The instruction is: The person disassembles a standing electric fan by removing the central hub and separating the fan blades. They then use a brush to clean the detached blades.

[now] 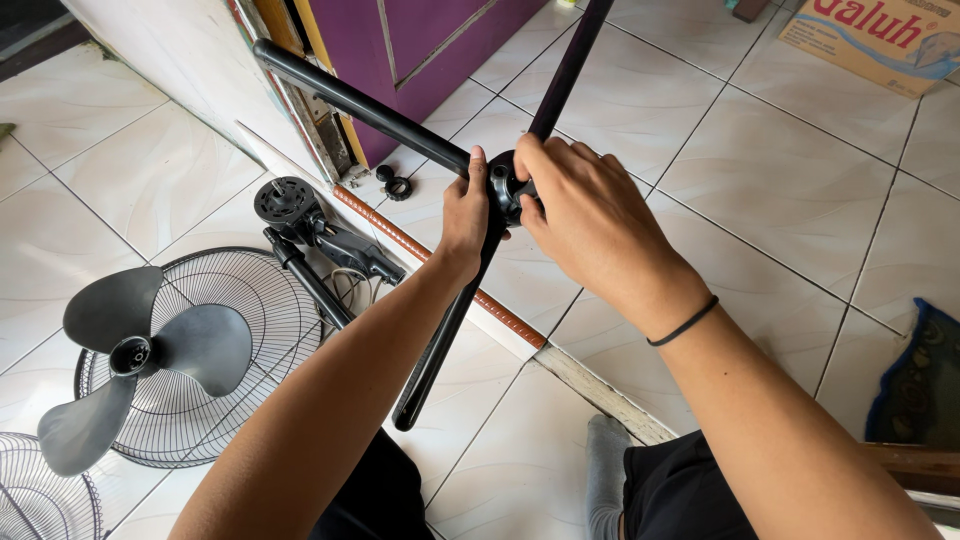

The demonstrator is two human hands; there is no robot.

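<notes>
Hands are seen gripping a black cross-shaped fan base (440, 340) held up above the tiled floor (780, 190); the left hand (465, 215) is closed on the hub (503, 188) from the left side, its fingers wrapped behind the joint; the right hand (585, 215) is curled over the same hub from the right, fingers narrow and pressed on the central piece. The base is made of crossed tubes; one long axis is run from the upper left, near the purple door (420, 50), down to the hub; the other is run from the top of the view, through the hub, down towards the person's lap, its lower end pointed at the floor between the knees. A black band (683, 325) is worn on the right wrist.

On the floor to the left, a wire fan guard (255, 330) is laid flat like a shallow basket, and a grey three-bladed propeller (140, 355) is rested in it; a second guard (40, 490) is partly shown at the lower left corner. A black motor unit (300, 215) is laid just beside the guard; two small black ring nuts (393, 182) are set near the door; a cardboard box (870, 35) is seen well apart at the upper right, its contents hidden.
</notes>
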